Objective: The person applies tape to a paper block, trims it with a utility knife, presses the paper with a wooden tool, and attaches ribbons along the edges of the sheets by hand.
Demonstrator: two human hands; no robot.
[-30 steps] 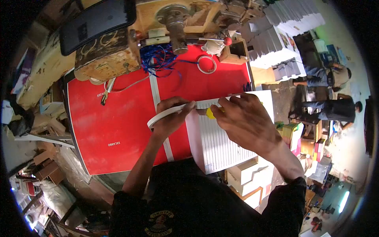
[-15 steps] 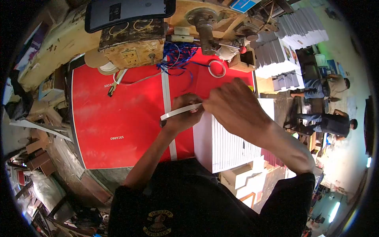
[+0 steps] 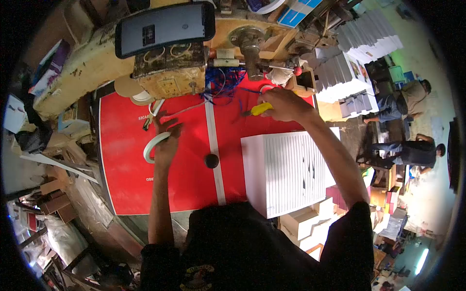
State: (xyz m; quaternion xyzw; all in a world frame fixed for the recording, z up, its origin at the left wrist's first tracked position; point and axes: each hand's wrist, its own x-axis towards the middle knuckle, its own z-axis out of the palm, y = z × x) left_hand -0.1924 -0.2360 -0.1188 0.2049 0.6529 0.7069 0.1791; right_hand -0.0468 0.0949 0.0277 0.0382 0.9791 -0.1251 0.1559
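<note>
My left hand [image 3: 166,148] is closed on a pale roll of tape [image 3: 149,150], over the left part of the red sheet [image 3: 189,189]. My right hand [image 3: 290,105] grips a yellow cutter knife [image 3: 262,108], its dark tip pointing left over the sheet's far right part. Just beyond that hand lies another tape roll [image 3: 266,88], partly covered by it. A dark round object [image 3: 211,161] rests on the sheet near its pale stripe [image 3: 216,177]. To the right, a white stack with ridged edges [image 3: 291,174] sits nearer my body.
A worn metal box [image 3: 170,72] stands at the back, with a phone [image 3: 165,30] above it. Tangled blue ribbon [image 3: 221,85] lies beside it. Tall paper stacks [image 3: 340,68] are at the far right. Two people [image 3: 412,150] stand beyond.
My hands have moved apart. The left went left with the tape roll; the right moved away from me and took hold of the yellow cutter knife. The dark round object is now uncovered.
</note>
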